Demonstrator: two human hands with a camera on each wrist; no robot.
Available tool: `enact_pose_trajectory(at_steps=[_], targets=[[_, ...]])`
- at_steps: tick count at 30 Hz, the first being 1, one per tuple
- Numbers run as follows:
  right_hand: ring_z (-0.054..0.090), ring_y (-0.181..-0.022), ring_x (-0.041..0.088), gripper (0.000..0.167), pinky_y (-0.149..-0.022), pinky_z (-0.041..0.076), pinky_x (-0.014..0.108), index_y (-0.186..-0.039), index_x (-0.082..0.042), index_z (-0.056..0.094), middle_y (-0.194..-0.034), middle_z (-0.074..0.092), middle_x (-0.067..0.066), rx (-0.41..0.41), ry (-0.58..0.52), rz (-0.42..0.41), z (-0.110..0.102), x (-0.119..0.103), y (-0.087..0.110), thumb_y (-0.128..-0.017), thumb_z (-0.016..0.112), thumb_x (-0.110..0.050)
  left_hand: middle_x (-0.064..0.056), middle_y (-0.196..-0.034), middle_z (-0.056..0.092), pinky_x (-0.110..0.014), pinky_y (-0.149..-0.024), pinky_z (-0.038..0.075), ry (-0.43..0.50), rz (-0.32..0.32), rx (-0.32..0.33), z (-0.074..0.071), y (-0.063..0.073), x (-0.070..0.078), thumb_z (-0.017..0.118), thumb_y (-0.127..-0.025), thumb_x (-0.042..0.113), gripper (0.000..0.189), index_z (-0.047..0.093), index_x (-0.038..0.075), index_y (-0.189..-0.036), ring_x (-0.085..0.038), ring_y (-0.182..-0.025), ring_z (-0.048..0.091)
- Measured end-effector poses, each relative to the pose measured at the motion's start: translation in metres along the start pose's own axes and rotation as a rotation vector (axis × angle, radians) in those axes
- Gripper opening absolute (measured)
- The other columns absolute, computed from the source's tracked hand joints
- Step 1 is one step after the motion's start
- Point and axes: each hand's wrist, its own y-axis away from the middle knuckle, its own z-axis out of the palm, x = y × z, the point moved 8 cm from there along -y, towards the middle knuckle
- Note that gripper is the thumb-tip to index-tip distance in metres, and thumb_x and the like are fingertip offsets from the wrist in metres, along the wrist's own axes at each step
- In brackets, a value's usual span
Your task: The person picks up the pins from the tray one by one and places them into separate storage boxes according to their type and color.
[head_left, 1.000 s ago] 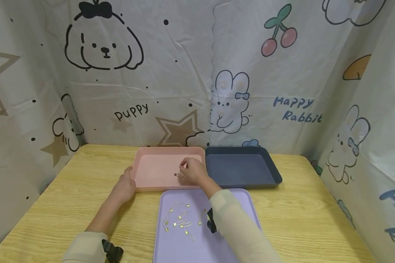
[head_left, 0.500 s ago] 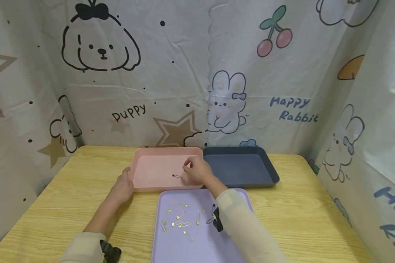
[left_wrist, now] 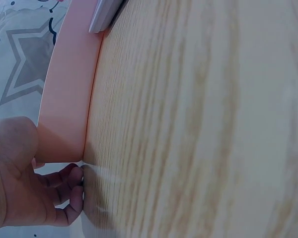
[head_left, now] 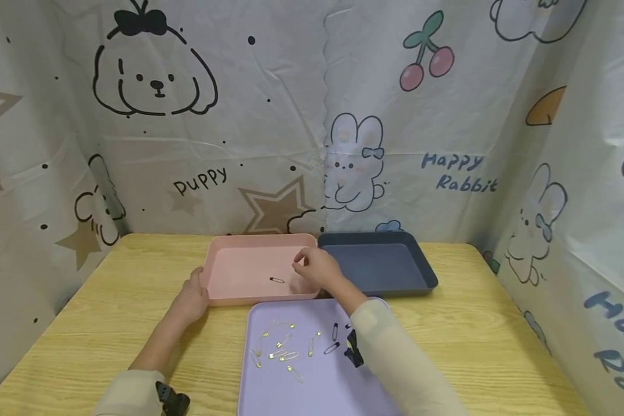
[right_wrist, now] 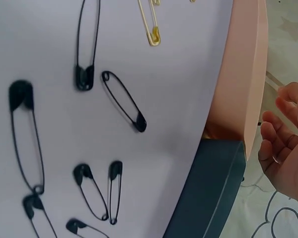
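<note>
My left hand (head_left: 189,299) holds the left side of the pink tray (head_left: 229,263), thumb at the rim, other fingers curled beside the outer corner in the left wrist view. Over the right part of that tray hovers my right hand (head_left: 316,270), its fingers loosely bent and holding nothing. A black safety pin (head_left: 277,280) lies on the pink tray's floor, just left of the right hand. Nearer me, the lilac tray (head_left: 291,398) bears several gold safety pins (head_left: 289,356) on its left and several black safety pins (right_wrist: 124,101), partly hidden by the right sleeve in the head view.
A dark blue tray (head_left: 377,268) stands against the pink tray's right side. All three trays sit on a wooden table (head_left: 478,323). Behind and at the sides hangs a printed cloth (head_left: 270,133).
The right hand has drawn a little to the right, away from the black safety pin, which stays in the pink tray. More black pins show beside the right sleeve. The left hand keeps its place.
</note>
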Motion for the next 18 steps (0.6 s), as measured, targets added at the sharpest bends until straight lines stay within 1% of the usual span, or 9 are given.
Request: enact_pose_trajectory(at_steps=[4,9,11,13,15,18], targets=[[0.049,-0.062,0.012,0.020,-0.054,0.037,0.025,-0.099,-0.013,0.068,-0.074,0.058,-0.001,-0.002,-0.006,-0.018,-0.005,-0.001,0.004,-0.088,0.060,-0.029,-0.047,-0.123,0.035,-0.058,-0.089,0.042,0.000,-0.001,-0.001,0.000,0.000,0.000,0.021,-0.092,0.006,0.055,0.006,-0.016,-0.140,-0.052,-0.111,0.046],[0.049,-0.064,0.011,0.020,-0.055,0.038,0.025,-0.098,-0.013,0.068,-0.076,0.058,-0.001,-0.003,0.001,-0.037,-0.008,0.001,0.009,-0.087,0.061,-0.029,-0.047,-0.122,0.035,-0.057,-0.089,0.042,0.011,0.007,0.000,0.001,-0.002,-0.001,0.022,-0.092,0.005,0.055,0.005,-0.017,-0.139,-0.048,-0.107,0.048],[0.049,-0.064,0.011,0.019,-0.055,0.039,0.025,-0.097,-0.013,0.068,-0.076,0.058,-0.001,0.005,-0.001,-0.039,-0.011,0.002,0.012,-0.087,0.061,-0.028,-0.047,-0.122,0.036,-0.056,-0.087,0.042,0.012,0.009,-0.001,0.001,-0.002,-0.001,0.022,-0.092,0.005,0.055,0.005,-0.017,-0.139,-0.044,-0.103,0.048],[0.049,-0.065,0.011,0.019,-0.055,0.039,0.025,-0.097,-0.014,0.068,-0.077,0.057,-0.001,0.014,0.001,-0.042,-0.014,0.003,0.016,-0.087,0.062,-0.028,-0.047,-0.123,0.036,-0.055,-0.087,0.043,0.013,0.008,-0.001,0.002,-0.003,-0.002,0.021,-0.092,0.005,0.055,0.005,-0.017,-0.140,-0.043,-0.102,0.049],[0.048,-0.065,0.011,0.018,-0.054,0.038,0.024,-0.096,-0.014,0.068,-0.076,0.057,-0.001,0.022,0.003,-0.048,-0.016,0.004,0.020,-0.086,0.062,-0.028,-0.047,-0.123,0.036,-0.055,-0.087,0.043,0.010,0.009,0.001,0.001,-0.003,-0.002,0.021,-0.092,0.005,0.055,0.005,-0.017,-0.140,-0.044,-0.104,0.049],[0.047,-0.064,0.011,0.018,-0.054,0.038,0.024,-0.095,-0.014,0.069,-0.075,0.055,-0.001,0.024,0.010,-0.057,-0.019,0.006,0.025,-0.086,0.063,-0.028,-0.047,-0.124,0.035,-0.053,-0.083,0.044,0.006,0.002,-0.003,0.001,-0.003,-0.003,0.021,-0.092,0.006,0.055,0.005,-0.016,-0.140,-0.044,-0.101,0.050]])
